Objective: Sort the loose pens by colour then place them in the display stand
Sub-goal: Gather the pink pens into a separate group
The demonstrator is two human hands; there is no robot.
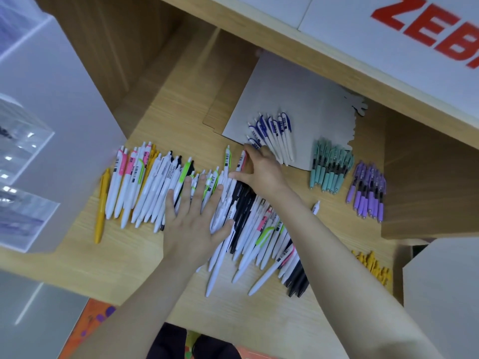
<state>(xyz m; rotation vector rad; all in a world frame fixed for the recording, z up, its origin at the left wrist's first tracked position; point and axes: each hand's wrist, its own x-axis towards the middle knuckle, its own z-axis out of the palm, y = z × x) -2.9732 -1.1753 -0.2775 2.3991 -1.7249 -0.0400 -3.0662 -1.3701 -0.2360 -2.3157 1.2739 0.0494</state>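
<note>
sorting step: left hand (193, 224) is pressing flat on the mixed pens (160, 187); right hand (261, 169), at one o'clock, is pinching a red-clipped pen (241, 160); next, a red pile.

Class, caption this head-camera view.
Left hand flat on unsorted pens; right hand pinches one beside blue-clipped pens.

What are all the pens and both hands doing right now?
Mixed pens: unsorted, spread in a row on the shelf.
Blue pens: grouped on the grey card.
Teal pens: grouped together.
Purple pens: grouped together.
Yellow pen: lying alone at the row's left end.
Left hand: flat, fingers spread, pressing on the mixed pens.
Right hand: pinching a red pen.
</note>
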